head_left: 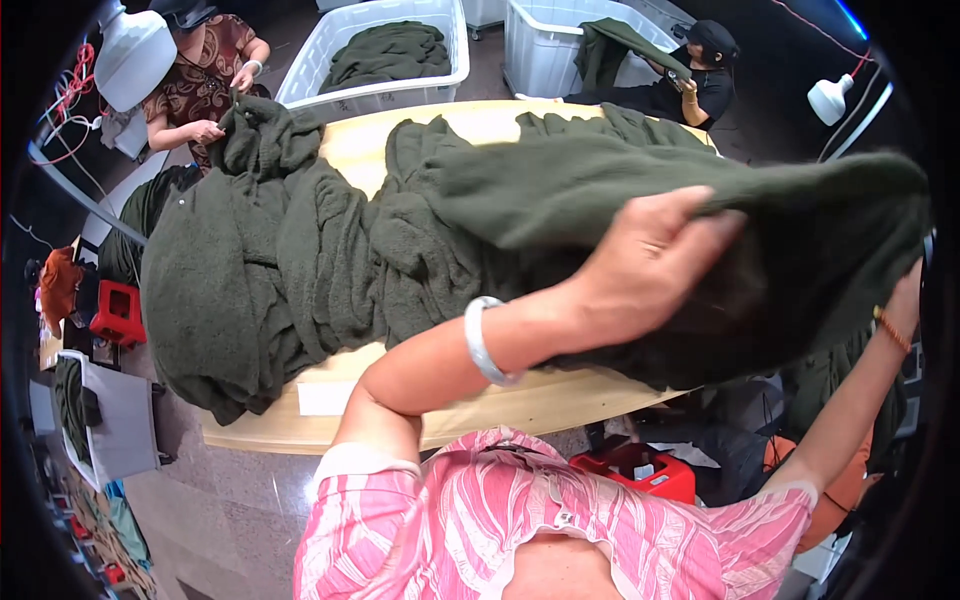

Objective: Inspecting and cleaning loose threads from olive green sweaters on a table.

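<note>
A dark green knit garment (830, 210) is lifted and stretched across the right of the table, blurred in places. My left hand (650, 260), with a pale bangle on the wrist, is closed on its upper edge. At the far right, my right hand (908, 290) is against the garment's right end, a beaded bracelet on its wrist; its fingers are hidden by the cloth and the picture's rim. Heaped dark green knit garments (320, 250) cover much of the light wooden table (440, 425) beyond and to the left of my left arm.
Across the table at far left, a person's hands (210, 130) hold green knitwear. At far right, another person (700, 75) holds green cloth by a white bin (540, 50). A second white bin (290, 85) contains green garments. Red crates (118, 312) and a hanging lamp (135, 60) stand around.
</note>
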The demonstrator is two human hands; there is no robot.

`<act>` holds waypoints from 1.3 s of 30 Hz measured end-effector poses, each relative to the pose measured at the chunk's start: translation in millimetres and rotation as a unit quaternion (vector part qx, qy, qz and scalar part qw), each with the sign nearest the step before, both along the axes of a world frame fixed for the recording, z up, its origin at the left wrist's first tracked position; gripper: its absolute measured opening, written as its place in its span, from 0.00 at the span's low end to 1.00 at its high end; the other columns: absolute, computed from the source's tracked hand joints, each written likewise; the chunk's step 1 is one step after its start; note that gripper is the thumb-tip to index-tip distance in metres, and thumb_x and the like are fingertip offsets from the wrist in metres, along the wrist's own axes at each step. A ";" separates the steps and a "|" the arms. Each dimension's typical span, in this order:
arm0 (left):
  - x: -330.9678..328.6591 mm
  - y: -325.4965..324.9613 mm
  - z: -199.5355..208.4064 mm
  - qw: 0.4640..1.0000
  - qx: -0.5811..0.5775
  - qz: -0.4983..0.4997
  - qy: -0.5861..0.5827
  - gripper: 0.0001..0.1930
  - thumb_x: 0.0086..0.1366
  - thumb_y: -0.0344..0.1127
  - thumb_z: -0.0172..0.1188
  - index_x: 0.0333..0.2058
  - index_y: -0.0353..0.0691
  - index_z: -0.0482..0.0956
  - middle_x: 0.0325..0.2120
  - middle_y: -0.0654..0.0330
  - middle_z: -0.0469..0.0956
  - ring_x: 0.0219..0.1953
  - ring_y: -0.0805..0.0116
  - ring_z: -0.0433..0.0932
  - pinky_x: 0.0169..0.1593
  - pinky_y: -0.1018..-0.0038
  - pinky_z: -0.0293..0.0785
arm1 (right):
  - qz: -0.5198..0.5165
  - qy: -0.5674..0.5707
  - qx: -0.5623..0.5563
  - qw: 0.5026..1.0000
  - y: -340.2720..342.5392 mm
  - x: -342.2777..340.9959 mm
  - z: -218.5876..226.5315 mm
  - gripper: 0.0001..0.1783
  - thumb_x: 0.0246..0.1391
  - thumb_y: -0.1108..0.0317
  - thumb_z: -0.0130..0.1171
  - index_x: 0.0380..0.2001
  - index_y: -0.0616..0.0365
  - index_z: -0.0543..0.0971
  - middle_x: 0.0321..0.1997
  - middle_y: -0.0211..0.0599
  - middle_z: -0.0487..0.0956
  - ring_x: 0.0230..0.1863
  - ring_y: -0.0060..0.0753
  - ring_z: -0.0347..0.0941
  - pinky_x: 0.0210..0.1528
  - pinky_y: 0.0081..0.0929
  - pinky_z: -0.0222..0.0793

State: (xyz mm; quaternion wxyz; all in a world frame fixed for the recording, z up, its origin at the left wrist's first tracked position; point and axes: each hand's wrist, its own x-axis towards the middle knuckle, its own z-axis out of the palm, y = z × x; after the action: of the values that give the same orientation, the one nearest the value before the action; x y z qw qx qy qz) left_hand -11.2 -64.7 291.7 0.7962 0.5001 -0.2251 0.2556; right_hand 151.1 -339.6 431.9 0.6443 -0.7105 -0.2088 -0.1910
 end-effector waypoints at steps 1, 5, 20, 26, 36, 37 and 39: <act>-8.9 -11.2 20.9 0.993 -0.093 -0.064 -0.036 0.10 0.69 0.34 0.52 0.41 0.32 0.75 0.26 0.68 0.74 0.31 0.84 0.67 0.34 0.81 0.68 | 0.001 -0.078 -0.067 0.995 3.4 28.6 10.7 0.21 0.64 0.61 0.44 0.52 0.62 0.74 0.50 0.39 0.78 0.48 0.31 0.75 0.52 0.26 0.69; -28.8 2.1 15.9 0.978 -0.180 -0.008 -0.108 0.11 0.68 0.31 0.52 0.46 0.34 0.74 0.32 0.65 0.76 0.34 0.79 0.72 0.32 0.81 0.70 | -0.049 -0.363 -0.332 0.869 31.4 120.3 60.0 0.20 0.63 0.64 0.42 0.53 0.61 0.74 0.50 0.41 0.78 0.51 0.29 0.73 0.54 0.25 0.67; -149.9 78.9 -213.6 0.808 -0.151 0.406 0.400 0.25 0.64 0.32 0.58 0.58 0.36 0.61 0.36 0.57 0.76 0.32 0.71 0.77 0.32 0.75 0.78 | 0.650 0.080 -0.131 0.744 255.1 -166.1 -342.4 0.50 0.39 0.55 0.71 0.61 0.68 0.59 0.47 0.51 0.76 0.46 0.38 0.75 0.49 0.34 0.70; -143.9 98.3 -181.8 0.873 -0.072 0.268 0.400 0.16 0.67 0.29 0.53 0.51 0.28 0.72 0.35 0.58 0.77 0.33 0.72 0.77 0.36 0.74 0.79 | 0.394 0.196 -0.199 0.876 213.1 -192.5 -361.5 0.18 0.44 0.69 0.55 0.43 0.57 0.76 0.41 0.41 0.77 0.44 0.48 0.73 0.46 0.39 0.70; -156.6 149.0 -188.8 0.866 0.152 0.319 0.353 0.17 0.61 0.18 0.54 0.50 0.28 0.73 0.38 0.57 0.79 0.37 0.74 0.79 0.44 0.80 0.75 | 0.212 0.202 -0.290 0.911 132.9 -163.8 -380.1 0.25 0.38 0.77 0.49 0.45 0.54 0.77 0.42 0.44 0.79 0.45 0.49 0.76 0.49 0.35 0.71; -159.9 162.2 -188.3 0.855 0.112 0.352 0.363 0.11 0.65 0.23 0.52 0.46 0.29 0.76 0.35 0.57 0.80 0.35 0.73 0.80 0.42 0.77 0.77 | 0.179 0.222 -0.326 0.902 118.0 -158.7 -372.7 0.23 0.38 0.76 0.49 0.43 0.55 0.78 0.41 0.44 0.80 0.45 0.47 0.77 0.48 0.34 0.72; -171.9 201.2 -192.0 0.837 0.045 0.391 0.380 0.09 0.69 0.34 0.52 0.35 0.34 0.77 0.29 0.56 0.81 0.30 0.71 0.80 0.33 0.78 0.76 | 0.114 0.236 -0.304 0.916 84.2 -145.2 -361.1 0.22 0.38 0.77 0.48 0.39 0.55 0.80 0.38 0.45 0.81 0.43 0.45 0.78 0.47 0.31 0.72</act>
State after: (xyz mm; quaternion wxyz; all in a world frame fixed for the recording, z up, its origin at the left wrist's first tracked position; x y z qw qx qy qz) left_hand -183.1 136.6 99.6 0.6296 0.6393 0.2985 0.3252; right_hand 6.0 -255.5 70.8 0.4456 -0.8678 -0.1778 0.1297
